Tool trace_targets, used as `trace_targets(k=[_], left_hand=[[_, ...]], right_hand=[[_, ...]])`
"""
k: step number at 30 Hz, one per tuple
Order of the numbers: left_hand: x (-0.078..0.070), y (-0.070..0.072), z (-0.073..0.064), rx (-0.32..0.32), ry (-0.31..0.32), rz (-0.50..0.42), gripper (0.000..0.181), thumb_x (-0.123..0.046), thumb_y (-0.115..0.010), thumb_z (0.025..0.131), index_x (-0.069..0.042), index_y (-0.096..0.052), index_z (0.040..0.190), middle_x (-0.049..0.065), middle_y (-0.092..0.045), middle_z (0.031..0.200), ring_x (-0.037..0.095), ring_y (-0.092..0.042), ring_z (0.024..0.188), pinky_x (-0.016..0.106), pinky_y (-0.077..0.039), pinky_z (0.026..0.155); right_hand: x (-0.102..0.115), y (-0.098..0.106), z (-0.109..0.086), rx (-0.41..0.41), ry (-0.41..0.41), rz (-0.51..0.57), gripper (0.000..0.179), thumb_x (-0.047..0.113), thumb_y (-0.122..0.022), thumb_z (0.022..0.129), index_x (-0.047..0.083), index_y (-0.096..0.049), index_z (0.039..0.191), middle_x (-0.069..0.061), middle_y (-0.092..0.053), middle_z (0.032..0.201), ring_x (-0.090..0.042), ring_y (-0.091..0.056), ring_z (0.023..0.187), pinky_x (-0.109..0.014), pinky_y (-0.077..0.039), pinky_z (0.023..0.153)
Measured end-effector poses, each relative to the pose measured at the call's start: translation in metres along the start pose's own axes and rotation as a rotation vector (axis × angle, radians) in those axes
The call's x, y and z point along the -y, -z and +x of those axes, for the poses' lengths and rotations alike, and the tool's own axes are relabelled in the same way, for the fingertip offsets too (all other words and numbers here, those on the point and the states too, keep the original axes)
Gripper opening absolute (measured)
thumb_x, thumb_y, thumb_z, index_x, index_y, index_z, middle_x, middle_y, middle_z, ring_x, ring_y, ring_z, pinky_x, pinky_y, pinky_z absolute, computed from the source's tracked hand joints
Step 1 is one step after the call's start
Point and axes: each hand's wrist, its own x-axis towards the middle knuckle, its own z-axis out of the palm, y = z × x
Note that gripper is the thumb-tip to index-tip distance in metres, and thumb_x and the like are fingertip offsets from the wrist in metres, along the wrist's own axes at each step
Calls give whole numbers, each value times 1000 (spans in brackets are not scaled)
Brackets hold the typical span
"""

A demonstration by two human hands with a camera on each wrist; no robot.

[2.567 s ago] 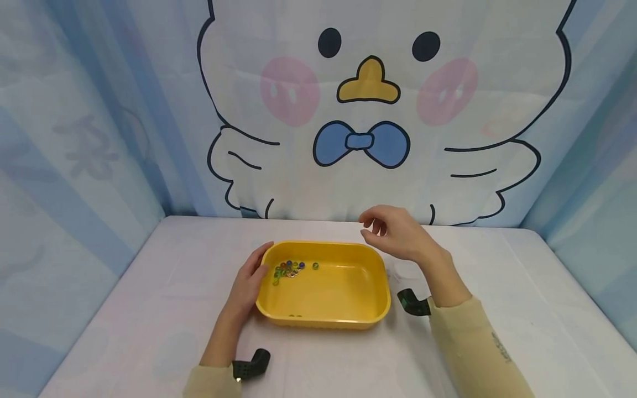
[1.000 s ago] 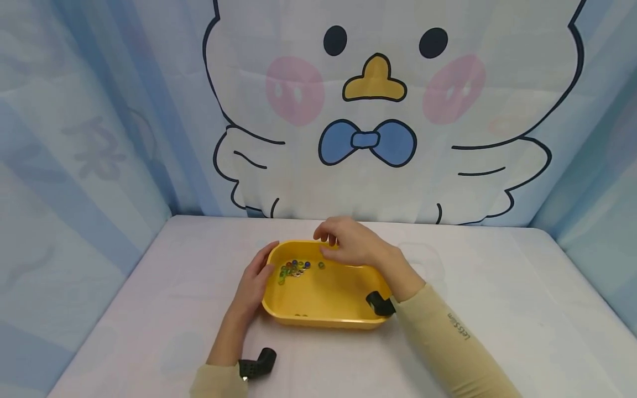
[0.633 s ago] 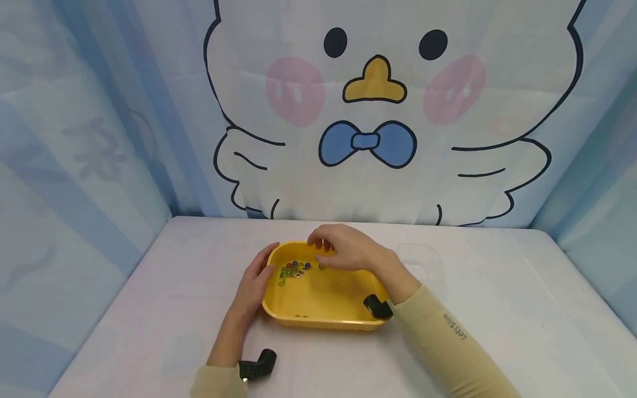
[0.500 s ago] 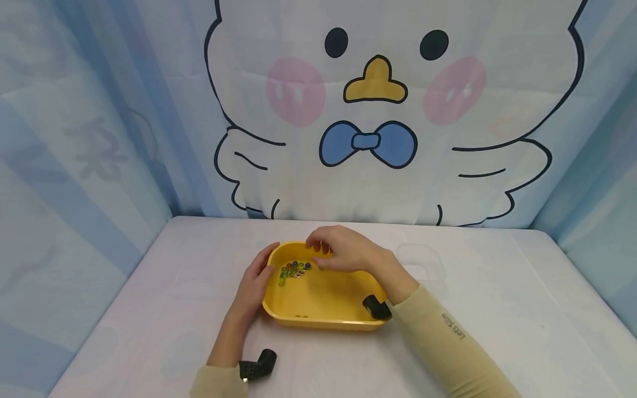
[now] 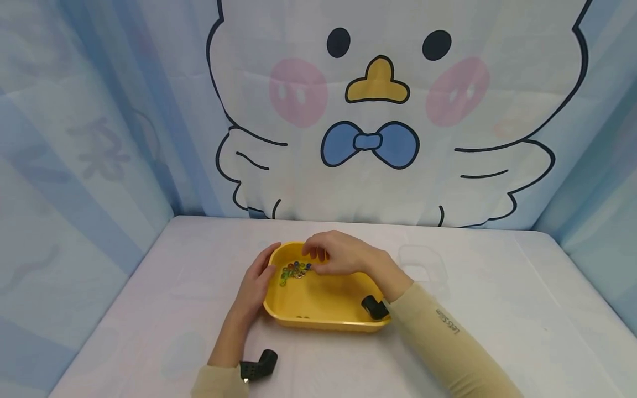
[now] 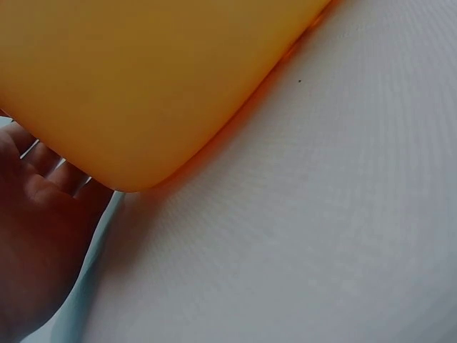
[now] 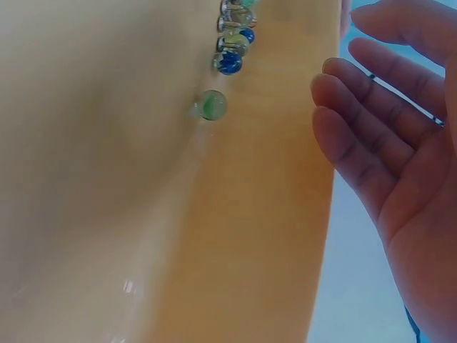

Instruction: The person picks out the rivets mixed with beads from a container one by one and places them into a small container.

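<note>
A yellow plastic basin [image 5: 323,301] sits on the table with several glass marbles [image 5: 294,271] clustered at its far left. My left hand [image 5: 255,284] grips the basin's left end, thumb at the rim and fingers along the outer wall; the left wrist view shows the palm [image 6: 39,236] beside the basin's side. Over the far part of the basin is my right hand [image 5: 343,255], fingers loosely bent and nothing in them. In the right wrist view, a lone green marble [image 7: 213,105] lies apart from the marble row [image 7: 233,36]; in the head view the right hand hides it.
Beneath the basin spreads a white cloth-covered table [image 5: 164,309]. A curtain with a cartoon face [image 5: 368,182] hangs right behind the far edge, and blue-white drapes [image 5: 89,182] stand on both sides. Black wrist cameras [image 5: 260,365] stick out from the cuffs.
My right hand has come from beyond the basin's right end leftward over it, then sunk lower and closer to the marbles, covering the lone green one. The left hand keeps its hold.
</note>
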Motion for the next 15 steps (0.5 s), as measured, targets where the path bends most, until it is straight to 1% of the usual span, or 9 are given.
trace_targets(k=[4,10,15], left_hand=[[0,0,0,-3,0,6,50,-8,-40,104,-12,-41,153,10,-37,159,28,-33,146,45,-25,119],[1,1,0,5,-7,4,50,-8,-40,104,-12,-41,153,10,-37,159,27,-33,146,45,-24,119],[1,1,1,12,-12,3,50,-8,-40,104,-12,-41,153,10,-38,158,26,-33,146,45,-24,120]], right_hand=[[-1,-3,2,42,0,27,32,11,-71,91,6,-68,122,-4,-67,107,-17,-58,90,-25,-53,80],[-3,-8,5,91,20,21,30,10,-71,90,5,-67,120,-6,-68,110,-19,-60,91,-25,-53,80],[-6,-11,7,119,24,45,28,8,-71,90,4,-67,117,-7,-67,108,-23,-61,93,-31,-54,84]])
